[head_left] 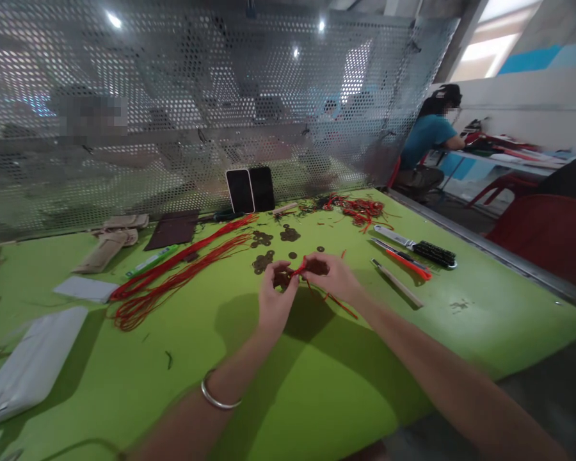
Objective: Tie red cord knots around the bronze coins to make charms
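Above the green table, my left hand and my right hand meet fingertip to fingertip on a red cord. Both pinch it, and its loose ends hang below my right hand. Dark round pieces, coin-like, show partly behind the fingers of my left hand; whether they are strung on the cord I cannot tell. Just beyond the hands lie small heaps of coin-like discs, with a single disc apart from them. A silver bangle sits on my left wrist.
Bundles of red cord lie at left, near a white pouch. Two phones lean on the perforated metal screen. A tangle of red scraps lies behind. A brush and pen-like tools rest at right. A person sits beyond.
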Available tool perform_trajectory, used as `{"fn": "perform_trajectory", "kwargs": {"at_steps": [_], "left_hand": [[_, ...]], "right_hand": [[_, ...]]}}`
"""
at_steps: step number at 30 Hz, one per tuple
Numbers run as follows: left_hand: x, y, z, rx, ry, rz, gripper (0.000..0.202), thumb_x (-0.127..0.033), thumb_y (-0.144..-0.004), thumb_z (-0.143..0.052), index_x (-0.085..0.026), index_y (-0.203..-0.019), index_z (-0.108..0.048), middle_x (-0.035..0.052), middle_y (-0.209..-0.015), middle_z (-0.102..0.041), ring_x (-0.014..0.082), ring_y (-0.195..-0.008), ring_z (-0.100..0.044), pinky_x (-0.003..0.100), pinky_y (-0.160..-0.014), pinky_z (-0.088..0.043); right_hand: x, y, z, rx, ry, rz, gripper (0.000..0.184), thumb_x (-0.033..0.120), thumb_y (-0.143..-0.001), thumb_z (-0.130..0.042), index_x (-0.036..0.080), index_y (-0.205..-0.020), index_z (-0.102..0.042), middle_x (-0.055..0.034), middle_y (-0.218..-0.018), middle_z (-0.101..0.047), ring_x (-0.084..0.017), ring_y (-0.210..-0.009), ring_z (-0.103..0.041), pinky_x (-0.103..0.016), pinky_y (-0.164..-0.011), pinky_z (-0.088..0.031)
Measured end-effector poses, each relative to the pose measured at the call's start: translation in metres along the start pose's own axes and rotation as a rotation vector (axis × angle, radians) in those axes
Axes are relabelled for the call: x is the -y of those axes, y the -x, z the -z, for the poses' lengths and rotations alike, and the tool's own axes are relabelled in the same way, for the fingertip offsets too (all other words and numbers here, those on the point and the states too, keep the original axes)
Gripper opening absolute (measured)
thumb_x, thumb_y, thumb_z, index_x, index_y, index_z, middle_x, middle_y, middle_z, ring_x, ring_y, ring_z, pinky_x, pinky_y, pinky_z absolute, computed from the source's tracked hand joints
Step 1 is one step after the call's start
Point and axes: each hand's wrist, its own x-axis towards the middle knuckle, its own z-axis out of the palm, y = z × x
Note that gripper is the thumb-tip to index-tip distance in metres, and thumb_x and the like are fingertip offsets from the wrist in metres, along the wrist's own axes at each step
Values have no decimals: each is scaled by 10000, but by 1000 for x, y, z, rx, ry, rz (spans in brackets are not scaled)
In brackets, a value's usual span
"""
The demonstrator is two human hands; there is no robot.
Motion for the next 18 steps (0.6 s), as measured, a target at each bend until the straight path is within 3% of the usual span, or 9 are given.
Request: {"fn": "perform_trajectory", "kwargs": {"at_steps": [5,8,11,18], "left_hand": [[1,0,2,67,113,-26,226,-250,-817,-539,-223,-1041,-545,55,-1005,-571,170,-891,-544,313,-772,-449],[1,-2,5,37,105,-15,200,-247,-856,-474,-245,-1037,-561,44,-1064,-571,179,-960,-521,339,-837,-413],[1,-5,9,32,92,-26,204,-228,-859,-468,-247,-1037,-566,43,-1075,-571,187,-997,-513,353,-873,-395],[4,-4,13,198,174,-25,187,-249,-819,-566,-221,-1003,-584,51,-959,-602,180,-914,-565,343,-839,-434]], "right_hand": [[0,1,3,-81,60,223,70,153,-736,-633,175,-803,-634,-40,-825,-668,-162,-785,-637,-314,-763,-508],[1,1,5,-128,77,341,33,154,-744,-638,186,-751,-630,-38,-839,-672,-167,-822,-631,-328,-796,-491],[2,2,4,-135,59,396,52,143,-742,-642,194,-743,-634,-30,-820,-672,-163,-805,-631,-323,-784,-492],[7,3,1,-152,28,461,72,127,-732,-641,198,-735,-634,-24,-827,-675,-161,-802,-629,-305,-760,-498]]}}
